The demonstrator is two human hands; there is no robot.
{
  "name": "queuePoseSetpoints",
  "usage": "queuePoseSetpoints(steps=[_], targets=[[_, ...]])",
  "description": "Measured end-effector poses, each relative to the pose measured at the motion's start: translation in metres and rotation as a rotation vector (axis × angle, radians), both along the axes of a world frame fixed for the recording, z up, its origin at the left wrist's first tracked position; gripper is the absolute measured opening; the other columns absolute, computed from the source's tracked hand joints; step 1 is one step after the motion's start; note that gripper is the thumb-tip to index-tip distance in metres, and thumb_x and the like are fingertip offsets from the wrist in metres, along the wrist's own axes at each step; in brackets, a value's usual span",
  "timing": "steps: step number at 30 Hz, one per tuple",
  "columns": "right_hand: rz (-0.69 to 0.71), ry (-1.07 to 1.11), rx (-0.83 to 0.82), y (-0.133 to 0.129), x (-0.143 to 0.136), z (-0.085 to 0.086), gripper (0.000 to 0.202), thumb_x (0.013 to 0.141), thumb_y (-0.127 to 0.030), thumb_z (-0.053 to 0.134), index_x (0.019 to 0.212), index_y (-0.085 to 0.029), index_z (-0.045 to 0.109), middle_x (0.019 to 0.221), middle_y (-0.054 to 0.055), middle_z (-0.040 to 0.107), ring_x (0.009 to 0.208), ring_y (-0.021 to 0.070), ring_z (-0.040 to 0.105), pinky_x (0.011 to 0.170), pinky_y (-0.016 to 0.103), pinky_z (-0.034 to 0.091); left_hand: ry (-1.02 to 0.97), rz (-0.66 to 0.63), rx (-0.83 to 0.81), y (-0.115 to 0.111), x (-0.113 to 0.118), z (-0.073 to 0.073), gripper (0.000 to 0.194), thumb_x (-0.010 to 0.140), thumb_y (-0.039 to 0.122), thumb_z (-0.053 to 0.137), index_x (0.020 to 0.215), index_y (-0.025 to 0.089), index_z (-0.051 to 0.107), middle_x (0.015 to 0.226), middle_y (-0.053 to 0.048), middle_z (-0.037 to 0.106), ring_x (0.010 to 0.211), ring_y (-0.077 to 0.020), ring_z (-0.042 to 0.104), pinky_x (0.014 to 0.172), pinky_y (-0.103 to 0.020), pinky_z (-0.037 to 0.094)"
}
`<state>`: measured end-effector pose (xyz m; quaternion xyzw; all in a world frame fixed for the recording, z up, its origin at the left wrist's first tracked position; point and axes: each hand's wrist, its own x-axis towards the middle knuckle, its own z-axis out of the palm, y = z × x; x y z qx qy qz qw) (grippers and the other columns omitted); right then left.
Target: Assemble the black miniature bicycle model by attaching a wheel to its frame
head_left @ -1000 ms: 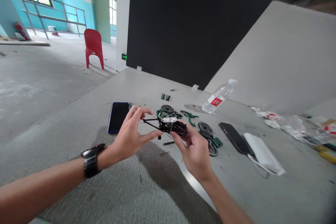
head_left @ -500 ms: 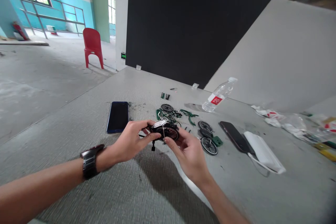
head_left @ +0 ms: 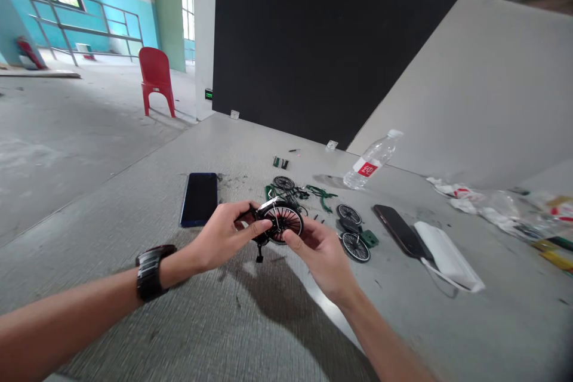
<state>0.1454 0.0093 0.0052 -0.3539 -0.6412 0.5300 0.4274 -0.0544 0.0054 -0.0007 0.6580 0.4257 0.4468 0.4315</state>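
Observation:
A small black model bicycle part with a spoked wheel is held between both hands above the grey surface. My left hand grips its left side, thumb on the wheel near the hub. My right hand holds the wheel's right side, thumb at the lower rim; its other fingers are partly hidden behind. A pedal-like piece hangs below. Just beyond lie green model parts and another spoked wheel. To the right, two wheels lie beside a green piece.
A blue phone lies left of the hands. On the right are a tilted plastic bottle, a dark phone and a white device with a cable. Plastic wrappers lie farther right; a red chair stands behind.
The held wheel has turned so its spoked face shows more fully toward the camera. Both hands still hold the model, with the right thumb now against the lower rim.

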Motion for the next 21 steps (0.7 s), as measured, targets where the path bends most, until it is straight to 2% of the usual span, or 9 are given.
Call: queuePoseSetpoints(steps=[4,9,15,21], targets=[[-0.023,-0.033,0.000,-0.0029,-0.0001,-0.0007,0.025,0.088,-0.035,0.069,0.110,-0.025,0.073,0.107,0.006,0.074,0.097,0.0204,0.069,0.089,0.037,0.056,0.028,0.043,-0.033,-0.0005,0.0012,-0.0013,0.032,0.087,0.045,0.062,0.092,0.013,0.067,0.070,-0.001,0.062,0.060,-0.0123,0.052,0.053,-0.022,0.041],[-0.010,-0.065,0.016,-0.0036,-0.0003,0.0002,0.030,0.091,-0.037,0.063,0.117,-0.023,0.071,0.107,0.007,0.074,0.098,0.0217,0.069,0.090,0.040,0.057,0.053,0.088,0.007,-0.0004,0.0018,-0.0001,0.028,0.084,0.042,0.065,0.084,0.014,0.067,0.066,0.001,0.059,0.057,-0.0107,0.046,0.050,-0.021,0.035],[-0.013,-0.085,-0.006,-0.0033,-0.0026,0.0030,0.027,0.087,-0.037,0.068,0.110,-0.025,0.073,0.104,0.005,0.075,0.099,0.0222,0.069,0.092,0.043,0.057,0.086,0.132,0.050,-0.0011,0.0021,0.0013,0.026,0.082,0.041,0.067,0.082,0.015,0.069,0.062,0.002,0.058,0.054,-0.0104,0.044,0.049,-0.022,0.033],[-0.057,-0.073,0.016,-0.0049,-0.0026,-0.0004,0.023,0.088,-0.036,0.066,0.106,-0.023,0.074,0.101,0.005,0.075,0.093,0.0207,0.070,0.086,0.038,0.058,0.097,0.107,0.058,-0.0014,0.0014,0.0000,0.027,0.084,0.041,0.066,0.082,0.014,0.069,0.061,0.002,0.057,0.055,-0.0105,0.044,0.049,-0.021,0.033]])
